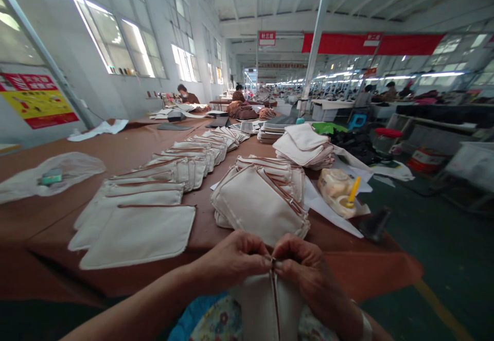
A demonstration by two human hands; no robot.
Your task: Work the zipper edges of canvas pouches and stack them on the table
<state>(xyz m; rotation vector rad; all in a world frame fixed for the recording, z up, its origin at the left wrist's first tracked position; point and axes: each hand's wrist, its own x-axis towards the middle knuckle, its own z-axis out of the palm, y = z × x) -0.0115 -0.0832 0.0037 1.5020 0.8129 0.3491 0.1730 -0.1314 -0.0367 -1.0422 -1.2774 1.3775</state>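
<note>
Cream canvas pouch, brown zipper, apparently unzipped.

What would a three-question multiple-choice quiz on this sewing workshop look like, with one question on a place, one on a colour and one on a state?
1. Where does the yellow-capped plastic bottle lie?
A. right of the near stack of cream canvas pouches
B. on the floor
C. by the wall poster

2. What colour is the long worktable?
A. white
B. reddish brown
C. green

3. How do the left hand and right hand hold the cream zippered pouch?
A. both lie flat
B. one hangs free
C. both sets of fingers pinch its zipper top

Answers: 1 A, it lies at the table's right edge beside that stack. 2 B, the bare surface is reddish brown. 3 C, the fingertips meet at the zipper end.
</note>
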